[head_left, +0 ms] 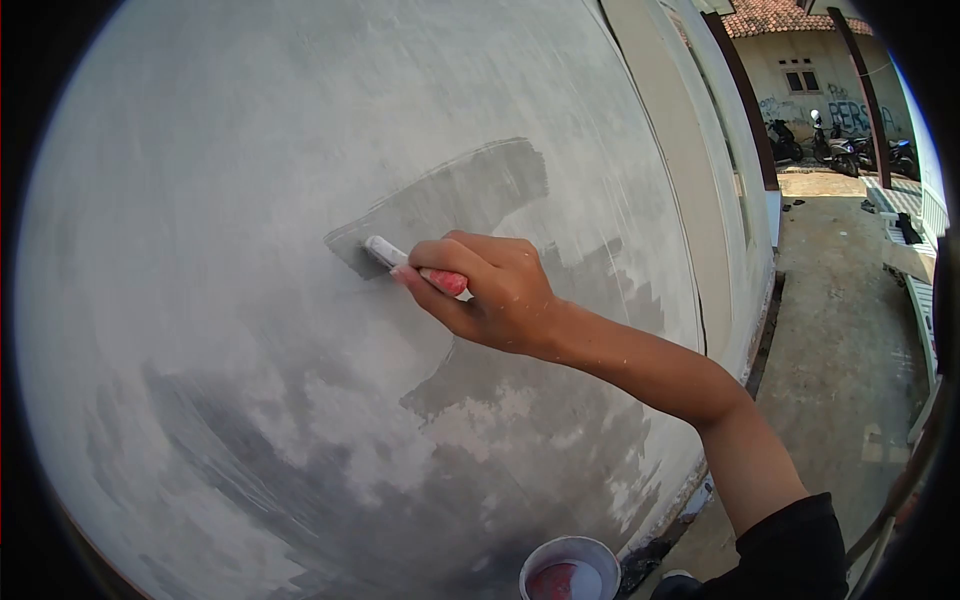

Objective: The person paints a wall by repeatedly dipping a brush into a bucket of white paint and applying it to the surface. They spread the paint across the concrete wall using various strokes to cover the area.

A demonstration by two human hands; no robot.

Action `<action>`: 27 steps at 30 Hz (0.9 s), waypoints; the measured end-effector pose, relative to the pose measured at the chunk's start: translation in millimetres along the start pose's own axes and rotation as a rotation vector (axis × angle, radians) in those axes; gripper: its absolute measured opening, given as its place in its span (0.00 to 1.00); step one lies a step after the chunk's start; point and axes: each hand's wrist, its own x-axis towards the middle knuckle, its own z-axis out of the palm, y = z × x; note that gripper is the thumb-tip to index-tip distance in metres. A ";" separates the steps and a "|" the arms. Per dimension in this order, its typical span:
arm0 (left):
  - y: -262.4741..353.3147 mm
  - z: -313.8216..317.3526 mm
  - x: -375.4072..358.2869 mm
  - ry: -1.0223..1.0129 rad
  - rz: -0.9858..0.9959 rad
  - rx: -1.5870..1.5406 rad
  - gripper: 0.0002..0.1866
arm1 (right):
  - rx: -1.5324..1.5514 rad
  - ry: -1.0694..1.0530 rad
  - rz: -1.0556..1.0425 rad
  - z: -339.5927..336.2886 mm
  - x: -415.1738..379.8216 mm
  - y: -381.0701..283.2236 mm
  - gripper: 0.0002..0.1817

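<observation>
My right hand [490, 290] reaches in from the lower right, its fingers wrapped round a tool with a red and white handle [442, 281]. The tool's far end meets the wall [230, 180], where a darker grey, wet-looking patch [450, 195] spreads up and to the right. More dark, uneven patches cover the lower wall. What the tool's working end looks like is hard to make out against the grey. A round bucket [569, 570] with white and reddish stuff inside is at the bottom edge. My left hand does not show.
A concrete path [835, 310] runs along the wall's right side. At its far end are parked motorcycles [840, 150] and a building with a tiled roof and graffiti. White railings [922, 320] and a dark post stand at the right.
</observation>
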 end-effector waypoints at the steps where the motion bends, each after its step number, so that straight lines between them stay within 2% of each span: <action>1: 1.9 0.4 -0.2 -0.002 0.001 0.005 0.18 | 0.146 0.049 0.086 9.1 -2.0 -7.1 0.07; 6: 4.9 -0.7 -3.1 0.000 -0.006 0.008 0.17 | 0.436 0.066 0.485 -2.3 -23.6 17.5 0.07; 8: 4.2 0.1 -3.9 0.007 -0.010 -0.001 0.17 | 0.387 0.062 0.646 -28.8 -38.8 44.1 0.09; 10: 3.1 0.4 -5.2 0.011 -0.015 -0.009 0.17 | 0.411 0.177 0.715 -56.8 -50.7 72.6 0.11; 14: 2.3 1.3 -5.2 0.015 -0.021 -0.021 0.17 | 0.023 0.229 0.766 -121.2 -67.5 127.8 0.13; 15: 1.9 0.4 -5.0 0.016 -0.021 -0.024 0.17 | -0.065 0.232 0.730 -131.1 -70.5 136.9 0.12; 17: 0.9 -0.4 -4.1 0.012 -0.023 -0.021 0.17 | -0.393 0.080 0.546 -138.2 -72.0 142.3 0.10; 19: 2.0 -0.5 -3.1 0.006 -0.022 -0.020 0.17 | -0.329 0.075 0.610 -124.3 -67.9 127.6 0.08; 20: 1.8 -1.6 -3.1 0.004 -0.022 -0.019 0.17 | -0.415 0.037 0.443 -111.0 -66.6 117.3 0.07; 21: 2.5 -1.9 -3.3 0.003 -0.023 -0.013 0.17 | -0.441 -0.035 0.440 -98.2 -58.0 93.7 0.06; 24: 3.5 -3.0 -3.7 -0.001 -0.023 -0.003 0.17 | -0.281 -0.056 0.193 -52.2 -48.1 37.6 0.05; 27: 4.5 -4.2 -6.5 -0.002 -0.022 0.005 0.17 | -0.037 -0.143 0.158 -21.9 -44.0 -17.9 0.06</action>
